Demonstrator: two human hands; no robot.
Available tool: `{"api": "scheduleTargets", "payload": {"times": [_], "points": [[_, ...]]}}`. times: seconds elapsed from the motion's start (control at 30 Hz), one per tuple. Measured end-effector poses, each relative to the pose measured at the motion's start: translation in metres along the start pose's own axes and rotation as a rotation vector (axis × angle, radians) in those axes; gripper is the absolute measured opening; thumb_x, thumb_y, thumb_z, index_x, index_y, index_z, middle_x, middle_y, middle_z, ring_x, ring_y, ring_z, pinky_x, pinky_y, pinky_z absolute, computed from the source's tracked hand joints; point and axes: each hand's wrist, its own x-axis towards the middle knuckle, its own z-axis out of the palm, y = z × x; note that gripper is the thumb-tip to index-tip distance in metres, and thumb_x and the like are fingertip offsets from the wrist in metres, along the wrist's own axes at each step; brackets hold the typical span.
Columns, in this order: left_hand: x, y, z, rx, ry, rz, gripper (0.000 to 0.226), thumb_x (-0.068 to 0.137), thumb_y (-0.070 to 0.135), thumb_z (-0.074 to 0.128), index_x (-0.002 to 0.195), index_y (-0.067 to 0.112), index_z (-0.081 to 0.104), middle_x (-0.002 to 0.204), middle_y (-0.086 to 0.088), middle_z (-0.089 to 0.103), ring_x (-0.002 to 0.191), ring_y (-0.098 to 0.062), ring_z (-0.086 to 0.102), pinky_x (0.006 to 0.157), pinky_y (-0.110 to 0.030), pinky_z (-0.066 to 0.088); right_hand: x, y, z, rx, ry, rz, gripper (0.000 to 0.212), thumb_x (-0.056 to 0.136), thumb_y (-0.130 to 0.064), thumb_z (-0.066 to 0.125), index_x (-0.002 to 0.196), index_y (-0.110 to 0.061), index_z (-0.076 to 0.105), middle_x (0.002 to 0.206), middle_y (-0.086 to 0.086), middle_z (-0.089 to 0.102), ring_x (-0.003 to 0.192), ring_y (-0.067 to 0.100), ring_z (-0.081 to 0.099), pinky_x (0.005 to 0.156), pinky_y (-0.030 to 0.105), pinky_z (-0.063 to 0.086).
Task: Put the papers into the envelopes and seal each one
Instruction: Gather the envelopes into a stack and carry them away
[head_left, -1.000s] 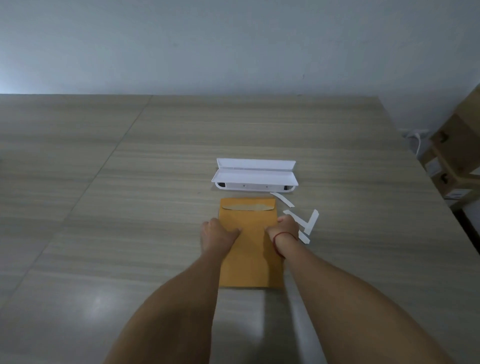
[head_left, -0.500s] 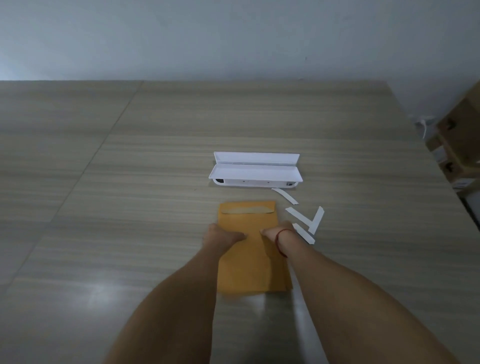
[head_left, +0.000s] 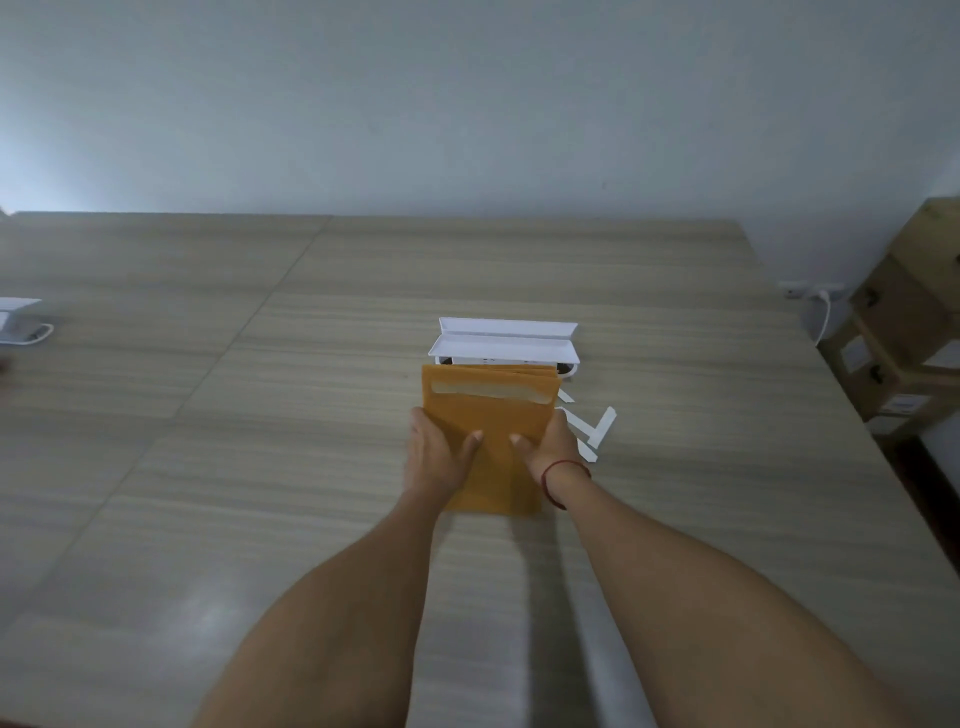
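A stack of orange-brown envelopes (head_left: 491, 410) is tilted up off the wooden table (head_left: 208, 467), its far end raised and the near end low. The top envelope shows a pale adhesive strip near its upper edge. My left hand (head_left: 439, 454) grips the stack's left side with the thumb on the front. My right hand (head_left: 545, 449), with a red string on the wrist, grips the right side the same way. Edges of more envelopes show behind the top one. I see no loose papers.
A white open-lidded box (head_left: 504, 345) stands just beyond the envelopes. Several white peeled strips (head_left: 592, 426) lie on the table right of my right hand. A white object (head_left: 18, 319) sits at the far left edge. Cardboard boxes (head_left: 904, 322) stand past the table's right side.
The envelopes lay flat under both hands before; now both hands hold them by the sides and have lifted the far end off the table. The camera view has tilted upward.
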Motion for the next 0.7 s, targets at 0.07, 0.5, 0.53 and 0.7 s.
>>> {"api": "scheduleTargets", "payload": {"times": [0.07,0.5,0.53,0.7], "points": [[-0.009,0.004,-0.002,-0.041,0.045,0.054,0.07,0.08,0.05,0.068,0.122,0.011,0.028,0.12,-0.01,0.043,0.113,-0.029,0.049,0.094,-0.05,0.049,-0.009,-0.001,-0.002,0.053,0.05,-0.064,0.045,0.091,-0.02,0.062,0.129,-0.013,0.039,0.129,0.009,0.058,0.12,0.03,0.056,0.099,0.04,0.043],[-0.011,-0.013,0.012,-0.129,-0.014,0.059,0.081,0.078,0.053,0.069,0.132,0.014,0.024,0.13,-0.01,0.044,0.12,-0.031,0.049,0.097,-0.053,0.047,-0.013,0.025,0.01,0.042,0.098,-0.091,0.036,0.094,-0.014,0.057,0.123,-0.01,0.037,0.125,0.011,0.057,0.116,0.029,0.057,0.095,0.038,0.045],[-0.008,-0.01,0.009,-0.134,-0.012,0.076,0.082,0.077,0.054,0.07,0.132,0.014,0.024,0.129,-0.009,0.043,0.12,-0.03,0.049,0.096,-0.053,0.047,-0.012,0.021,0.009,0.055,0.111,-0.099,0.037,0.093,-0.014,0.057,0.124,-0.01,0.037,0.126,0.012,0.056,0.116,0.03,0.057,0.095,0.037,0.045],[-0.011,-0.017,0.011,-0.091,-0.047,0.079,0.092,0.068,0.056,0.074,0.132,0.018,0.021,0.128,-0.007,0.042,0.119,-0.029,0.049,0.096,-0.052,0.047,-0.011,0.023,0.015,0.052,0.132,-0.079,0.033,0.093,-0.011,0.057,0.12,-0.009,0.037,0.123,0.011,0.057,0.114,0.029,0.058,0.093,0.036,0.046]]}}
